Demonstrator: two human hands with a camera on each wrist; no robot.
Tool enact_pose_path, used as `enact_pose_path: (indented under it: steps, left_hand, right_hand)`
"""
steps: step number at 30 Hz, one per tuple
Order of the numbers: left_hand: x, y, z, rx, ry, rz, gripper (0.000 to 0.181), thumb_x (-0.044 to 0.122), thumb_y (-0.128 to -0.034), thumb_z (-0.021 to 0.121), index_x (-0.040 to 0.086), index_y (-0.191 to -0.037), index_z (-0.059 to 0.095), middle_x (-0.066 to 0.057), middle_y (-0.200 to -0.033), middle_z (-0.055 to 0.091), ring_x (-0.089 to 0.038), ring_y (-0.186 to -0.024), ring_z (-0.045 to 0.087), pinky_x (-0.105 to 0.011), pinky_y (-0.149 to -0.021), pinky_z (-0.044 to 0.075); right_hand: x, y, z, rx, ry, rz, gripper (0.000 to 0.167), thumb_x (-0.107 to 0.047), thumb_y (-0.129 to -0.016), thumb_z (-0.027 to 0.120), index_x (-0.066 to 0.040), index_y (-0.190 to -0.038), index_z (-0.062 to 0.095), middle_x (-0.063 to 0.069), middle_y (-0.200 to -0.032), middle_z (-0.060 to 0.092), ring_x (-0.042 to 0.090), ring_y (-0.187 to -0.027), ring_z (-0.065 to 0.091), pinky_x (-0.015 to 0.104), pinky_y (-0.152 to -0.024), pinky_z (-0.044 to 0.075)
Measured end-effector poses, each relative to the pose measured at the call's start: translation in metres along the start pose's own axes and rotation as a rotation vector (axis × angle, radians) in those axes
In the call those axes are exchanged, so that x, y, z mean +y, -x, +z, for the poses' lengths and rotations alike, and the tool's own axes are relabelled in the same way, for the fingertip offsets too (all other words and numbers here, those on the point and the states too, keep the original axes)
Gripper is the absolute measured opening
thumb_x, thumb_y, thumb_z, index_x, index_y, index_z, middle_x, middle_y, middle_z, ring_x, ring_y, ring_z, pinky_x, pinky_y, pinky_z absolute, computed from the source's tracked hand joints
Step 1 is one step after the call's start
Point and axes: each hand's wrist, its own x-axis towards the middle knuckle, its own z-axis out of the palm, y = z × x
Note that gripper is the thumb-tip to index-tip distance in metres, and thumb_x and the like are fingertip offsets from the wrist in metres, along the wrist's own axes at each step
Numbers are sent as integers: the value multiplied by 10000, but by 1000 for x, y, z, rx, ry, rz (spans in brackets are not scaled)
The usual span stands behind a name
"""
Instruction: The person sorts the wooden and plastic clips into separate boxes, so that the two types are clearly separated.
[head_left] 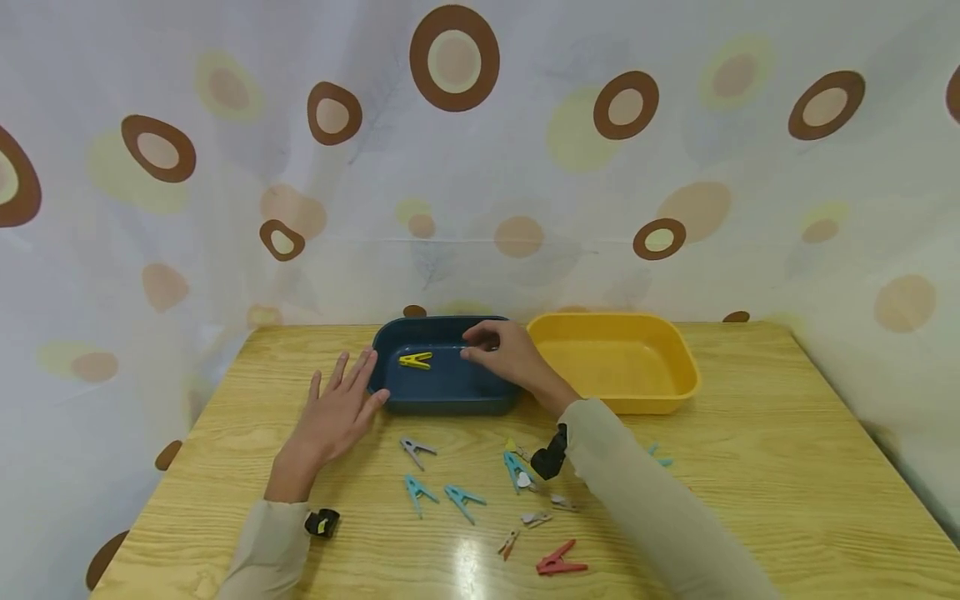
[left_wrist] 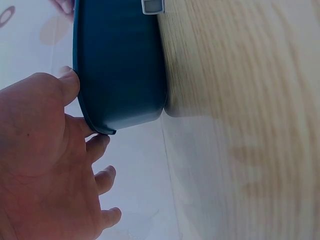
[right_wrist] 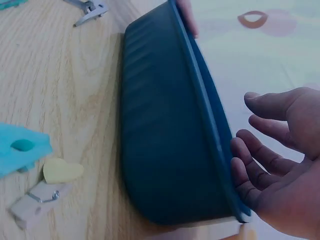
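Note:
A dark blue basin point(head_left: 450, 407) stands at the back of the table with a yellow clothespin point(head_left: 415, 360) lying inside. My left hand point(head_left: 335, 422) rests at its left end, fingers extended; thumb and fingertips touch the rim in the left wrist view. Over the basin's right part hovers my right hand point(head_left: 510, 357), its thumb and fingers apart with nothing between them. In front lie a grey clothespin point(head_left: 415, 451), teal clothespins point(head_left: 462, 502), a red clothespin point(head_left: 561, 560) and small wooden clips point(head_left: 536, 519); one near the basin carries a cream heart point(right_wrist: 62, 171).
A yellow basin point(head_left: 687, 387) stands just right of the blue one, its front partly behind my right forearm. Another teal clothespin point(head_left: 660, 457) lies beyond that sleeve. A patterned curtain point(head_left: 480, 167) hangs behind the wooden table point(head_left: 787, 467).

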Motion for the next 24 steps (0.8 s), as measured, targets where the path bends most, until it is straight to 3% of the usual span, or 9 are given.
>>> enact_pose_path:
  steps: [8,18,24]
  left_hand:
    - [0,0,3,-1,4,-2,703,496,-1113,322,81,-1654,148,-92,-1715,113,-393,-1565,44,-699,-1180,10]
    - [0,0,1,20,23,14,695,476,-1115,336,70,-1651,157,-119,-1709,138,-411,-1561,50,-706,-1175,32]
    - [-1,-1,1,9,17,11,709,494,-1113,325,75,-1653,138,-115,-1713,118,-415,-1560,45,-705,-1176,12]
  right_hand:
    - [-10,23,-16,-12,-18,-26,299,-197,-974,732,-50,-1234,705,168,-1246,680,269,-1044,664,428,-909,555]
    - [-15,51,-31,26,-23,-92,299,-180,-957,753,-76,-1235,714,63,-1112,703,203,-972,646,371,-806,566]
    - [-15,69,-40,52,-38,-95,293,-178,-956,756,-82,-1230,716,54,-1153,704,209,-986,662,391,-839,570]
